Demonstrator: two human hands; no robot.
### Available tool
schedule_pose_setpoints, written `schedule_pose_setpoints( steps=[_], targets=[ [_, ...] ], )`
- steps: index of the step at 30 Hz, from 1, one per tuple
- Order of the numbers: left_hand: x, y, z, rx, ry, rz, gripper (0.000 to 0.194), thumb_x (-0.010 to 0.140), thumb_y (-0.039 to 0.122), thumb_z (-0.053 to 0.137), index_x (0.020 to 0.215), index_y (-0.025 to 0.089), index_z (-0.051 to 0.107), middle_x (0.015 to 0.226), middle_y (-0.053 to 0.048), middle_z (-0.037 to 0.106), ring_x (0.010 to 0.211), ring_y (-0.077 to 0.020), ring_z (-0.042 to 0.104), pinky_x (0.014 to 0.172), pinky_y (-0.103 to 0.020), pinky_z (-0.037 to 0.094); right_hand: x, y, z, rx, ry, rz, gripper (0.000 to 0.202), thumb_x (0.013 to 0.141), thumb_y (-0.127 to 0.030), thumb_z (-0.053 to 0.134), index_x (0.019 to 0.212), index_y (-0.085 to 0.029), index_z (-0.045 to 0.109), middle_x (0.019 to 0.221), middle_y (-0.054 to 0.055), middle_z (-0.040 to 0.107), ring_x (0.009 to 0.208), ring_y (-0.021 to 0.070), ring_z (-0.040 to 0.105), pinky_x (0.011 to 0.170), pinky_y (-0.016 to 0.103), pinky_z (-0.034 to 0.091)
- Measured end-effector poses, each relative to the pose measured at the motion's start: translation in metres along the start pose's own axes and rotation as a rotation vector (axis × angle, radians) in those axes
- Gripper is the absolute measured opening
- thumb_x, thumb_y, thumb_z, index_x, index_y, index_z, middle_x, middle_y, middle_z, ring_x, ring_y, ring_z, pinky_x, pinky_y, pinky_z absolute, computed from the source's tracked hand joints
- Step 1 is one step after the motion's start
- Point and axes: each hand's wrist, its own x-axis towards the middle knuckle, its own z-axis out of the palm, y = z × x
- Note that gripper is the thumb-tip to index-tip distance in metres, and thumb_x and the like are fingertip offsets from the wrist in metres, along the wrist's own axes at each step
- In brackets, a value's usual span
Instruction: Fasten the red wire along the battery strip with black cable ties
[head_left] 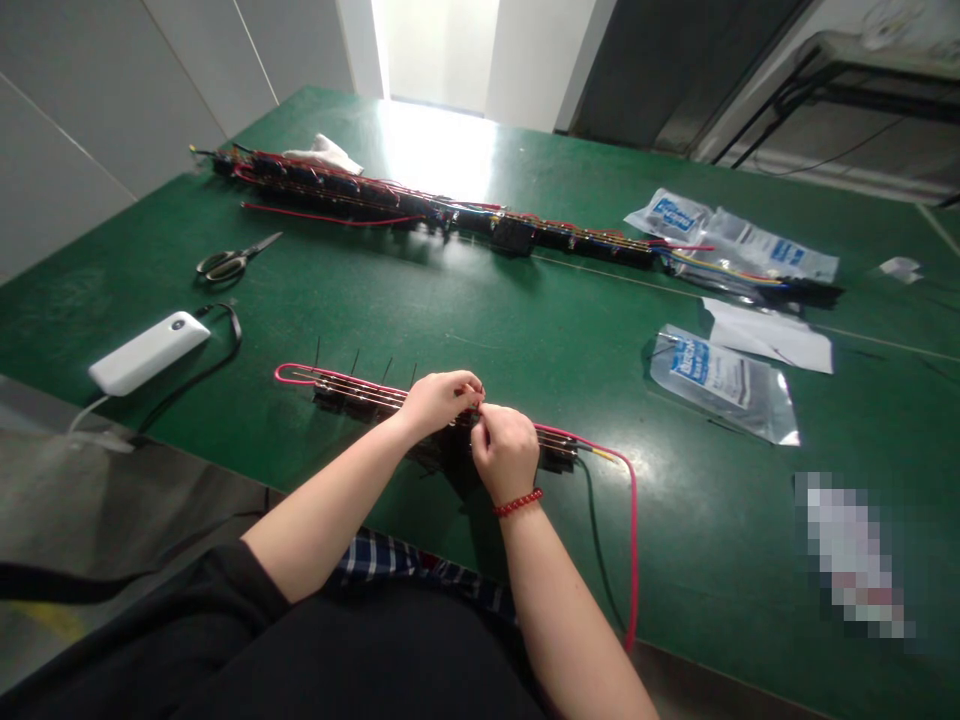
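Note:
In front of me lies a short black strip assembly [360, 402] with thin wires along its top. A thick red cable [634, 540] runs along it, loops at the left end and hangs over the table edge at right. Several thin black cable ties [386, 368] stick up from its left half. My left hand [441, 400] and my right hand [507, 448] meet over the middle of the assembly. Both are closed, fingertips pinched together at one black cable tie, whose dark tip barely shows. The fingers cover most of it.
A longer wired black assembly [450, 212] lies across the back of the green table [315, 295]. Scissors [227, 263] and a white power bank [150, 352] with a cord are at left. Plastic bags [720, 380], a white paper [772, 335] and a blurred item [855, 555] lie at right.

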Motion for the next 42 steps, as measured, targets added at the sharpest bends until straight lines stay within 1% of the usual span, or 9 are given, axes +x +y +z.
schedule_pose_setpoints(
  steps=[5, 12, 20, 25, 28, 32, 37, 39, 42],
  targets=[
    [0.0, -0.001, 0.001, 0.031, 0.008, 0.001, 0.012, 0.085, 0.035, 0.06, 0.087, 0.026, 0.069, 0.08, 0.005, 0.072, 0.076, -0.0132, 0.065, 0.072, -0.023, 0.045, 0.0, 0.001, 0.0, 0.022, 0.002, 0.003, 0.025, 0.088, -0.017, 0.047, 0.102, -0.017, 0.068, 0.098, 0.008, 0.073, 0.093, 0.0204, 0.065, 0.089, 0.034, 0.046],
    [0.001, -0.002, 0.001, 0.044, -0.005, 0.005, 0.013, 0.087, 0.033, 0.056, 0.089, 0.027, 0.067, 0.084, 0.004, 0.073, 0.078, -0.0138, 0.066, 0.073, -0.023, 0.045, -0.001, 0.003, 0.001, 0.04, 0.008, -0.002, 0.029, 0.087, -0.014, 0.047, 0.106, -0.016, 0.068, 0.101, 0.008, 0.073, 0.095, 0.0208, 0.065, 0.091, 0.035, 0.046],
    [-0.001, -0.001, 0.0, 0.044, 0.002, -0.001, 0.014, 0.088, 0.036, 0.056, 0.09, 0.027, 0.067, 0.083, 0.005, 0.073, 0.078, -0.0133, 0.066, 0.073, -0.022, 0.046, 0.0, 0.003, 0.0, 0.039, -0.001, -0.006, 0.029, 0.087, -0.014, 0.047, 0.107, -0.016, 0.068, 0.101, 0.008, 0.073, 0.094, 0.0207, 0.065, 0.09, 0.035, 0.046],
    [-0.001, 0.003, 0.0, 0.117, 0.011, -0.014, 0.012, 0.088, 0.036, 0.056, 0.091, 0.028, 0.065, 0.084, 0.005, 0.073, 0.079, -0.0146, 0.067, 0.071, -0.023, 0.045, -0.002, 0.002, 0.001, 0.005, -0.028, -0.002, 0.03, 0.087, -0.013, 0.046, 0.109, -0.016, 0.066, 0.103, 0.009, 0.072, 0.096, 0.0213, 0.064, 0.091, 0.036, 0.045],
    [-0.001, 0.007, 0.0, 0.153, 0.007, -0.029, 0.013, 0.088, 0.036, 0.057, 0.098, 0.03, 0.063, 0.082, 0.006, 0.074, 0.077, -0.0152, 0.066, 0.068, -0.024, 0.043, -0.002, 0.001, 0.002, -0.041, -0.046, -0.004, 0.029, 0.087, -0.013, 0.046, 0.109, -0.015, 0.065, 0.103, 0.01, 0.071, 0.098, 0.0224, 0.062, 0.092, 0.037, 0.044],
    [-0.001, 0.01, 0.0, 0.139, 0.01, -0.057, 0.023, 0.087, 0.035, 0.06, 0.109, 0.032, 0.056, 0.08, 0.008, 0.074, 0.074, -0.0148, 0.067, 0.067, -0.024, 0.042, -0.003, -0.002, 0.001, -0.09, -0.077, -0.015, 0.028, 0.086, -0.014, 0.047, 0.108, -0.014, 0.063, 0.102, 0.01, 0.07, 0.096, 0.0229, 0.061, 0.092, 0.038, 0.043],
    [-0.002, 0.008, 0.0, 0.159, 0.009, -0.04, 0.016, 0.087, 0.036, 0.061, 0.101, 0.031, 0.056, 0.078, 0.01, 0.074, 0.076, -0.015, 0.067, 0.066, -0.024, 0.041, -0.002, -0.007, -0.008, -0.128, -0.059, -0.005, 0.025, 0.089, -0.017, 0.048, 0.109, -0.016, 0.062, 0.109, 0.01, 0.07, 0.105, 0.0217, 0.06, 0.106, 0.04, 0.035],
    [-0.002, 0.006, 0.001, 0.179, 0.004, -0.024, 0.012, 0.087, 0.037, 0.061, 0.097, 0.031, 0.057, 0.077, 0.01, 0.074, 0.075, -0.0148, 0.067, 0.064, -0.024, 0.04, -0.002, -0.005, -0.015, -0.15, -0.044, 0.022, 0.023, 0.091, -0.02, 0.048, 0.108, -0.016, 0.062, 0.11, 0.01, 0.069, 0.105, 0.0219, 0.06, 0.105, 0.04, 0.036],
    [-0.002, 0.005, 0.002, 0.202, 0.003, -0.001, 0.01, 0.088, 0.037, 0.061, 0.095, 0.03, 0.059, 0.077, 0.01, 0.073, 0.075, -0.0145, 0.067, 0.063, -0.024, 0.039, -0.005, 0.002, -0.026, -0.176, -0.046, 0.037, 0.025, 0.09, -0.028, 0.052, 0.11, -0.016, 0.061, 0.109, 0.011, 0.069, 0.105, 0.0236, 0.059, 0.099, 0.039, 0.039]
  ],
)
